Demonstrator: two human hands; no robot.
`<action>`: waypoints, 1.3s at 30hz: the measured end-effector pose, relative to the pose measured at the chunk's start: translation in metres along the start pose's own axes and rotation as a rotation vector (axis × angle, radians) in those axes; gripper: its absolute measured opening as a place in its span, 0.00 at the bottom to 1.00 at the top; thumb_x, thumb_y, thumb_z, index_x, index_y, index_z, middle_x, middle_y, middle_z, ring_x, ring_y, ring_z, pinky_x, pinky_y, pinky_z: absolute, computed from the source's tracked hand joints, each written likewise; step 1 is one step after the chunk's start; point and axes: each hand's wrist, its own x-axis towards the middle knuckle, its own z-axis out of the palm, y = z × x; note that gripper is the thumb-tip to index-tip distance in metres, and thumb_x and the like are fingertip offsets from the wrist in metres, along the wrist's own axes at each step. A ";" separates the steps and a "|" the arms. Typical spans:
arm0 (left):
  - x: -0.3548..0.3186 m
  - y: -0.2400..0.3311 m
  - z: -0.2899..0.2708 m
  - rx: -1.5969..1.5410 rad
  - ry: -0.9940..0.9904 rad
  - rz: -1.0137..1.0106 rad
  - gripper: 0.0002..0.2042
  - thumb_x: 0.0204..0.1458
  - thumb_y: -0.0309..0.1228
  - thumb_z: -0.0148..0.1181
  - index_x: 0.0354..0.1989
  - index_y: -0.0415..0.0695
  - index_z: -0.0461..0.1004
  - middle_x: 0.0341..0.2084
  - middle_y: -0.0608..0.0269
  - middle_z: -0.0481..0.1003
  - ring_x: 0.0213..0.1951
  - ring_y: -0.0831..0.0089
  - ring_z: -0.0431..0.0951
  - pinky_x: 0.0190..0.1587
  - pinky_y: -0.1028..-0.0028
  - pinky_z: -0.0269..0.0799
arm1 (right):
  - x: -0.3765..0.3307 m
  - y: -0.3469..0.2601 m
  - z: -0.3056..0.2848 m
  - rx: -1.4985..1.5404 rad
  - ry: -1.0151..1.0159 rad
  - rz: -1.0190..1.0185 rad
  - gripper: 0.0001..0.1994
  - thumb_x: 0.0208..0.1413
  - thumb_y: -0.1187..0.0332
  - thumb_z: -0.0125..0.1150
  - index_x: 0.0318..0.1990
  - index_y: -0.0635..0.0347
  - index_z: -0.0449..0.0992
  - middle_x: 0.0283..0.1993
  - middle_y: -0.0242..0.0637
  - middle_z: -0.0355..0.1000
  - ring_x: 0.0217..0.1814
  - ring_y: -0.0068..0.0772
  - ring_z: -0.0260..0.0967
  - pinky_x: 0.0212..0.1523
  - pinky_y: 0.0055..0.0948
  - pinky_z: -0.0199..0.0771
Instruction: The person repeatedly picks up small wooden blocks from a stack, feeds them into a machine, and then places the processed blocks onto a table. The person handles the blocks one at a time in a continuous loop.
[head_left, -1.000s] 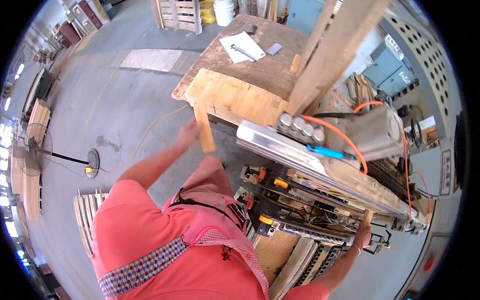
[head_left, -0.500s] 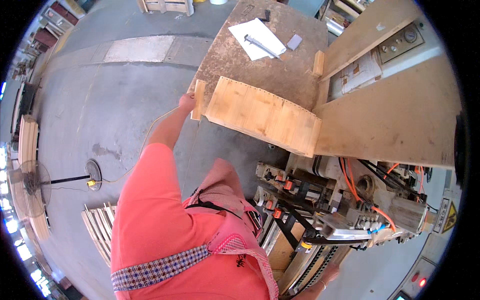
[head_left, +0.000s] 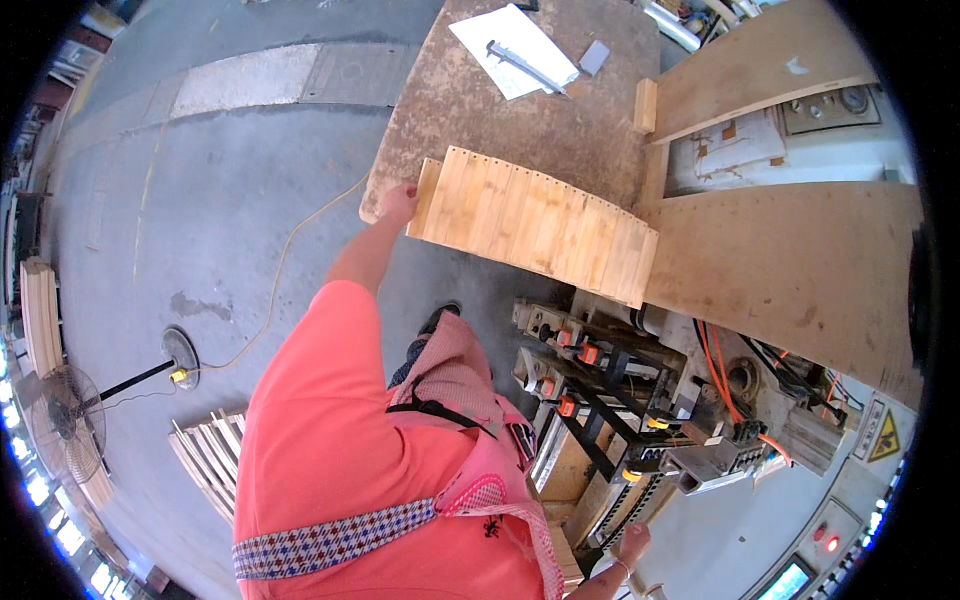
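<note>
My left hand (head_left: 400, 203) is at the table's near left edge, its fingers closed on a light wooden slat (head_left: 426, 192). That slat lies against the left end of a row of matching slats (head_left: 535, 222), set side by side, with small holes along their far ends. Its far end sits slightly lower than its neighbour's. Low on the right, my right hand (head_left: 632, 543) is beside the machine's feed rails (head_left: 640, 510); its fingers are too small and unclear to read. The machine (head_left: 610, 370) has black brackets, orange-red clamps and orange hoses.
On the brown worktable (head_left: 420, 110) lie white paper (head_left: 490, 40), a caliper (head_left: 525, 66) and a small grey block (head_left: 594, 58). Wooden panels (head_left: 780, 260) stand on the right. A fan (head_left: 70, 420), its cable and stacked wood strips (head_left: 210, 450) are on the left floor.
My left hand has brought its slat rightward against the row, closing the gap. My right hand has shifted slightly left in view. The whole view has tilted a little.
</note>
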 end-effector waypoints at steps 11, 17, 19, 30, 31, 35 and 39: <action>-0.001 0.008 -0.001 0.004 -0.034 -0.021 0.13 0.46 0.33 0.55 0.41 0.49 0.76 0.35 0.59 0.77 0.39 0.65 0.77 0.43 0.68 0.71 | -0.018 -0.014 0.008 0.167 -0.037 0.037 0.14 0.39 0.66 0.65 0.33 0.65 0.76 0.29 0.45 0.75 0.32 0.38 0.73 0.34 0.33 0.72; -0.011 0.023 -0.002 0.175 -0.014 -0.036 0.13 0.45 0.31 0.52 0.40 0.52 0.76 0.34 0.57 0.77 0.39 0.61 0.76 0.42 0.65 0.70 | -0.019 -0.007 0.002 0.117 -0.083 0.054 0.10 0.39 0.66 0.62 0.26 0.65 0.74 0.25 0.41 0.73 0.28 0.37 0.71 0.32 0.34 0.70; -0.014 0.018 -0.003 0.172 -0.026 -0.013 0.12 0.45 0.30 0.51 0.38 0.51 0.76 0.33 0.56 0.77 0.39 0.59 0.76 0.41 0.64 0.70 | -0.019 0.000 0.007 0.147 -0.020 0.027 0.10 0.39 0.66 0.61 0.26 0.65 0.74 0.24 0.43 0.72 0.28 0.38 0.71 0.31 0.36 0.69; -0.142 -0.049 0.004 -0.012 -0.020 -0.281 0.12 0.47 0.31 0.48 0.38 0.47 0.77 0.36 0.52 0.76 0.42 0.57 0.75 0.46 0.64 0.68 | -0.018 0.031 0.038 0.130 -0.030 -0.015 0.12 0.39 0.62 0.60 0.22 0.65 0.73 0.21 0.49 0.70 0.24 0.50 0.68 0.28 0.44 0.66; -0.164 -0.051 0.009 0.045 -0.048 -0.256 0.13 0.47 0.32 0.48 0.38 0.47 0.77 0.36 0.53 0.76 0.42 0.57 0.75 0.46 0.63 0.68 | -0.016 0.039 0.043 0.063 -0.040 -0.018 0.12 0.39 0.62 0.61 0.23 0.64 0.74 0.22 0.48 0.71 0.25 0.49 0.68 0.28 0.42 0.67; -0.217 -0.035 0.042 0.036 -0.211 -0.106 0.12 0.45 0.29 0.50 0.36 0.46 0.77 0.33 0.54 0.77 0.38 0.60 0.76 0.43 0.66 0.70 | -0.003 0.063 0.054 -0.286 -0.031 -0.201 0.16 0.43 0.55 0.59 0.26 0.62 0.76 0.28 0.48 0.72 0.31 0.54 0.70 0.33 0.48 0.69; -0.254 0.054 0.084 -0.266 -0.404 0.132 0.10 0.43 0.22 0.52 0.35 0.41 0.75 0.28 0.57 0.77 0.33 0.70 0.76 0.37 0.73 0.71 | 0.039 0.084 0.051 -0.552 0.095 -0.230 0.14 0.49 0.60 0.52 0.21 0.60 0.75 0.25 0.44 0.73 0.27 0.45 0.72 0.28 0.42 0.72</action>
